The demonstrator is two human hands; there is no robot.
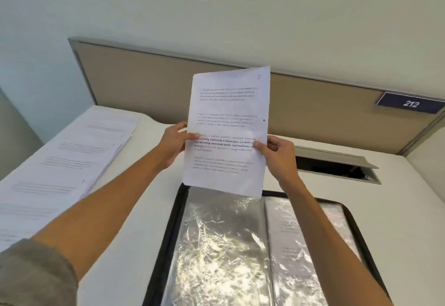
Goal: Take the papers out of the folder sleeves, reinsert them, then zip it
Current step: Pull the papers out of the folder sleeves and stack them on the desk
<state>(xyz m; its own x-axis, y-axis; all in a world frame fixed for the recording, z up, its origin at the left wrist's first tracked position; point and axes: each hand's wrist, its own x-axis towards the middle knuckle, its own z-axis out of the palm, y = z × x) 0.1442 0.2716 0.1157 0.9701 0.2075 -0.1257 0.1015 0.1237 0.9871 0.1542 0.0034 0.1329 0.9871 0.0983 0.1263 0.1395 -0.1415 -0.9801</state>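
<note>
- Grip: both hands hold one printed sheet (227, 134) upright in the air. The left hand (175, 143) pinches its left edge, thumb on the printed face, fingers behind. The right hand (277, 155) pinches its right edge the same way, thumb tip on the face.
- Sheet: tilted slightly, top corner leaning right; several paragraphs of text, too blurred to read; a small dark dot near the right margin above the right hand.
- Directly below the grip: the open folder (168, 240), black zipped border, lies flat on the desk (149, 199). The sheet's lower edge overlaps the folder's far rim in view; contact cannot be judged.
- Inside the folder: a crinkled clear sleeve (224, 240) on the left page; a sleeve holding a printed page (296, 245) on the right.
- Left of the grip, well apart: a fanned stack of papers (67, 161) on the desk.
- Right of the grip, behind the right hand: a cable hatch (337, 166), lid raised.
- Beyond the grip: a tan partition panel (149, 84) with a blue "212" plate (410, 103).
</note>
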